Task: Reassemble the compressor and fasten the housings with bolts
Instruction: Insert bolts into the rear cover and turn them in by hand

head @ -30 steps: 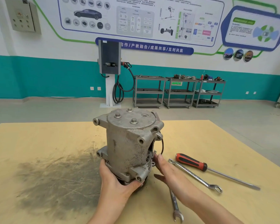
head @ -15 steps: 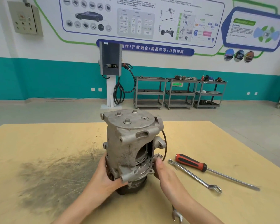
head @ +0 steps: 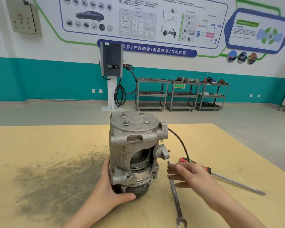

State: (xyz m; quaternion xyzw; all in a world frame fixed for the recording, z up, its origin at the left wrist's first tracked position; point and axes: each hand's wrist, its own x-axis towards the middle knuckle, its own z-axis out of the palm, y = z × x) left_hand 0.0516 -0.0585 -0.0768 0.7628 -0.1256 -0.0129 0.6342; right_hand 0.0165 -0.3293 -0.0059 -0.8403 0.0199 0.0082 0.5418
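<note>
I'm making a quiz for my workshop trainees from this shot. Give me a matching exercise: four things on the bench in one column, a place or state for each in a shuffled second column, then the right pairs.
Things:
1. compressor
2. left hand
3. screwdriver
4. right hand

Places or states:
A. lies flat on the table, red and black handle
B. stands upright, three bolt heads on top
C. blurred, fingers spread above the wrenches, holding nothing
D. wraps the compressor's base

Pairs: 1-B, 2-D, 3-A, 4-C
</note>
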